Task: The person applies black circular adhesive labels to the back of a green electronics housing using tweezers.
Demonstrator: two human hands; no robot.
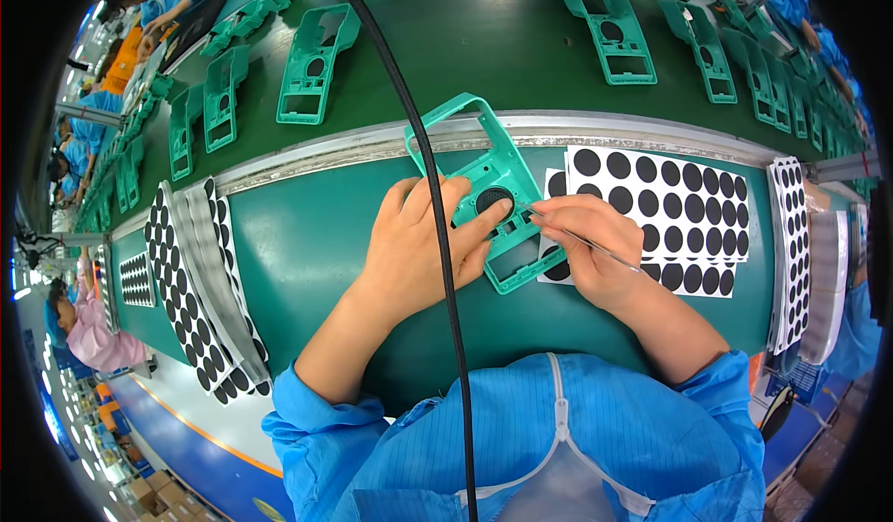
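A green plastic housing with a large frame opening lies tilted over the near edge of the conveyor in front of me. My left hand grips it from the left side, its index finger pressing near a black round disc set in the housing. Between the thumb and fingers of my right hand is a pair of thin metal tweezers, whose tip is close to the housing beside the disc. The left fingers partly hide the housing's left edge.
Sheets of black round stickers lie right of the housing, with more sticker sheets at left and others at far right. Green housings stand along the conveyor. A black cable crosses the view. Co-workers sit along both sides.
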